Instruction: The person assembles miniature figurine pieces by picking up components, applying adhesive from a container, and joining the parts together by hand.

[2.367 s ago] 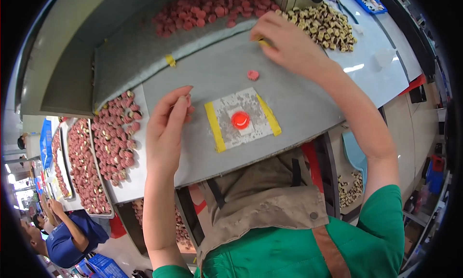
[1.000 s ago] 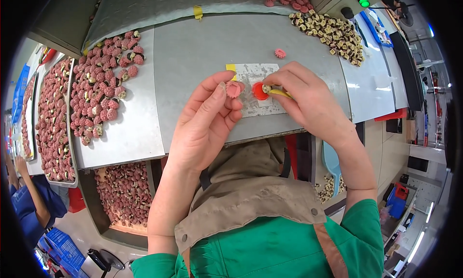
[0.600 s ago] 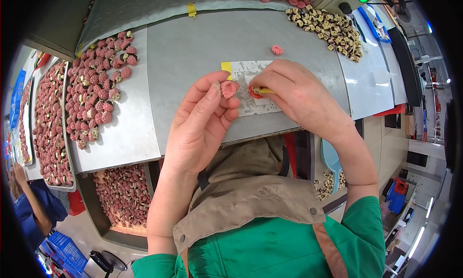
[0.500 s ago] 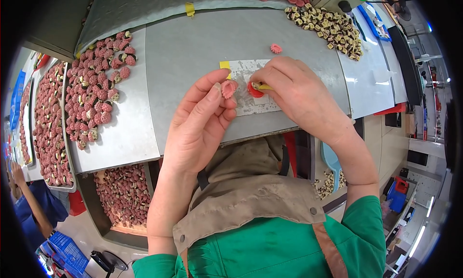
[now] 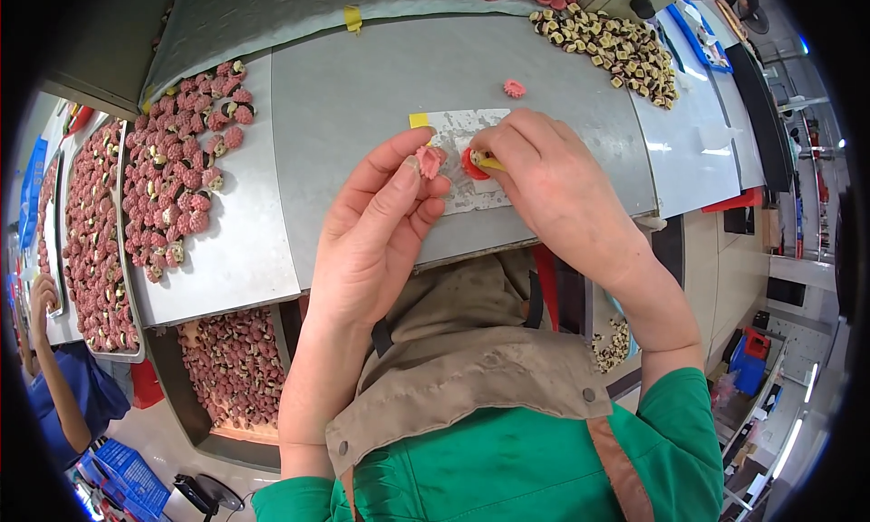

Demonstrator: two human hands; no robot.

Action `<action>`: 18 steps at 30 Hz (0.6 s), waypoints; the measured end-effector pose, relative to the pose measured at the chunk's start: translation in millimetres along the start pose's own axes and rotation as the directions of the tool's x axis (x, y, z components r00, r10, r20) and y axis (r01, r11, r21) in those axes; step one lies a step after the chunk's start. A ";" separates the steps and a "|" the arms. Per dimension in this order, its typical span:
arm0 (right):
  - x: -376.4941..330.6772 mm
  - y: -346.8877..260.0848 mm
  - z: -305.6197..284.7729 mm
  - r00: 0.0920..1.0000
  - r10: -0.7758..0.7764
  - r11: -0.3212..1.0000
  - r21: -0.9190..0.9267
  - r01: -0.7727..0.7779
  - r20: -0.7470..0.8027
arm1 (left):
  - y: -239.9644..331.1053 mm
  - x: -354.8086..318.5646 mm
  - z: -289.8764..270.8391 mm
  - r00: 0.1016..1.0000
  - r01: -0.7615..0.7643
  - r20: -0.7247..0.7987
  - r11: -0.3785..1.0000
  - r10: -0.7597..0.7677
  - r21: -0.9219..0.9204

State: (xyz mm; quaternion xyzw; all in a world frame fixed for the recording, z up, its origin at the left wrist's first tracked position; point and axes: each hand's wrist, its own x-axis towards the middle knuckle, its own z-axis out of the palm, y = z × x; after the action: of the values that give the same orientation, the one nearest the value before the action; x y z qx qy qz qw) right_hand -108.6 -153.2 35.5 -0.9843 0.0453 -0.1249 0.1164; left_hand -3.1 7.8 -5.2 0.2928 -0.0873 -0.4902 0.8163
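My left hand (image 5: 372, 209) pinches a pink, bumpy, cup-shaped piece (image 5: 430, 161) between thumb and fingers, its hollow side in sight. Close beside it, the fingers of my right hand (image 5: 553, 173) are closed on a slim yellow tool (image 5: 492, 163). The tool's pale tip end is over a small round red dish (image 5: 473, 167); whether it touches the dish I cannot tell. Under both lies a speckled white sheet (image 5: 453, 123) with a yellow tab at its corner. Another pink cup piece (image 5: 514, 88) rests on the grey worktop beyond my right hand.
Cream-and-dark small pieces (image 5: 616, 51) are heaped at the back right. Pink pieces with cream and dark parts (image 5: 177, 159) cover the worktop's left side, and a tray (image 5: 134, 336) and a drawer (image 5: 204, 442) hold more. A co-worker's arm (image 5: 54, 368) shows at far left.
My right hand and forearm have shifted slightly left, with the tool still at the red dish. My left hand keeps the pink piece almost unmoved. The co-worker's hand has risen.
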 end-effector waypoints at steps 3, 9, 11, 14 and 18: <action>0.3 -0.1 0.7 1.000 0.010 1.000 -0.014 -0.010 -0.019 | 0.0 0.5 1.1 1.000 0.005 -0.010 1.000 -0.005 0.010; 0.1 18.2 -2.3 0.993 -0.114 0.986 0.124 0.115 -0.012 | 1.4 -0.8 4.7 0.999 0.013 -0.039 0.999 -0.011 0.053; 0.7 23.4 -0.7 0.999 0.000 0.951 0.309 -0.016 0.052 | 1.7 -0.8 5.4 0.999 0.012 -0.038 0.998 -0.010 0.064; -5.4 18.4 0.2 0.994 0.106 0.807 0.584 -0.090 0.007 | 2.8 -0.8 9.2 0.997 0.035 -0.069 0.994 -0.028 0.105; -5.1 4.3 2.9 0.983 0.175 0.666 0.742 -0.077 -0.055 | 3.7 0.0 11.4 0.996 0.068 -0.060 0.991 -0.061 0.119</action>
State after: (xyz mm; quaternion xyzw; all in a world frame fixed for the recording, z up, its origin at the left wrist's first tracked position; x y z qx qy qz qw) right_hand -113.1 -156.1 30.6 -0.8388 0.0663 -0.1838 0.5081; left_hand -5.3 4.6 6.2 0.3577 -0.0844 -0.5019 0.7829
